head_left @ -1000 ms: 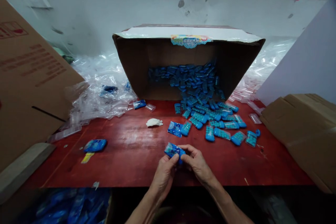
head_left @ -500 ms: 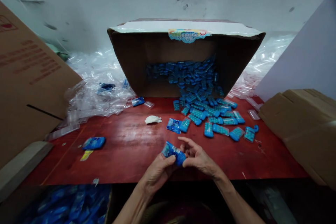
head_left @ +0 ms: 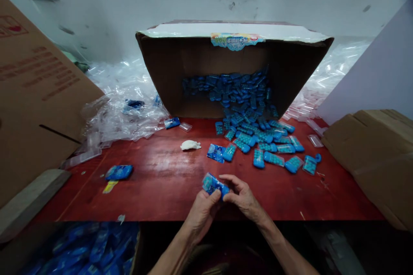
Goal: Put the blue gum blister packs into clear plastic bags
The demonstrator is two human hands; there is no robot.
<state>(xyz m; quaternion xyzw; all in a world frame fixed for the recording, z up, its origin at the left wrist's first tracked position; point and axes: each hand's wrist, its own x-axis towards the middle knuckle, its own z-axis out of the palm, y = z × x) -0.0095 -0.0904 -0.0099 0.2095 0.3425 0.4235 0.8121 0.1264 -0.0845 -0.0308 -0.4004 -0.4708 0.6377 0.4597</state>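
Observation:
My left hand (head_left: pixel 203 212) is closed on a small candy box (head_left: pixel 208 183) partly covered by a blue printed wrapper, its thumb pressed on the front. At the box's right end, the thumb and fingers of my right hand (head_left: pixel 241 195) pinch the blue part; the index finger arches above. The transparent left end shows turquoise candies. Beyond my hands, a flat blue printed wrapper (head_left: pixel 215 153) lies against a candy box (head_left: pixel 229 152). More candy boxes with blue caps (head_left: pixel 274 159) are scattered to the right. A blue wrapped pack (head_left: pixel 119 172) rests at the left.
A tipped carton (head_left: pixel 155 77) at the back spills candy boxes (head_left: pixel 241 90) onto the red table (head_left: pixel 155 197). Transparent plastic pieces (head_left: pixel 122 116) pile at left. Cardboard boxes stand at both sides (head_left: pixel 32 94). Below the front edge, a bin holds blue packs (head_left: pixel 93 249). White crumpled tissue (head_left: pixel 190 145) lies mid-table.
The candy box in my hands has turned slightly, and more of its transparent left end shows. My right fingers have drawn in closer to it. The whole view has shifted a little.

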